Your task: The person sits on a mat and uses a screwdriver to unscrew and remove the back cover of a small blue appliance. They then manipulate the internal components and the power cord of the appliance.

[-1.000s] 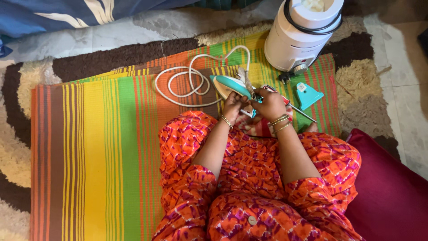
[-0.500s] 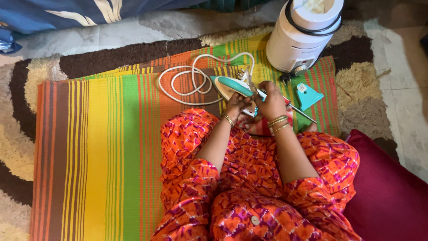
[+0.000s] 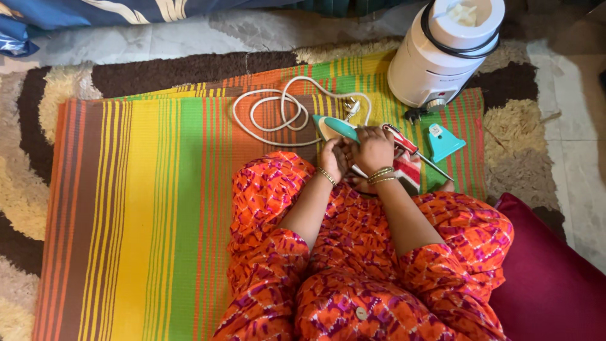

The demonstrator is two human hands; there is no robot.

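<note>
A teal and white clothes iron (image 3: 333, 127) lies on the striped mat (image 3: 158, 208) in front of my lap. Its white cord (image 3: 278, 112) is coiled to the left and ends in a plug (image 3: 351, 107). My left hand (image 3: 332, 159) grips the iron's near end from the left. My right hand (image 3: 374, 150) is closed over the same end from the right and hides that part. A screwdriver with a red and white handle (image 3: 399, 137) lies just right of my right hand, its shaft pointing to the lower right. Whether my fingers touch it is unclear.
A white cylindrical appliance (image 3: 442, 57) stands at the mat's far right corner. A teal plastic piece (image 3: 443, 141) and a red striped cloth (image 3: 409, 172) lie right of my hands. A dark red cushion (image 3: 555, 284) sits at my right, a shaggy rug (image 3: 38, 126) around the mat.
My hands stay on the iron with only small finger shifts. The view has drifted slightly; the cord and screwdriver have not moved on the mat.
</note>
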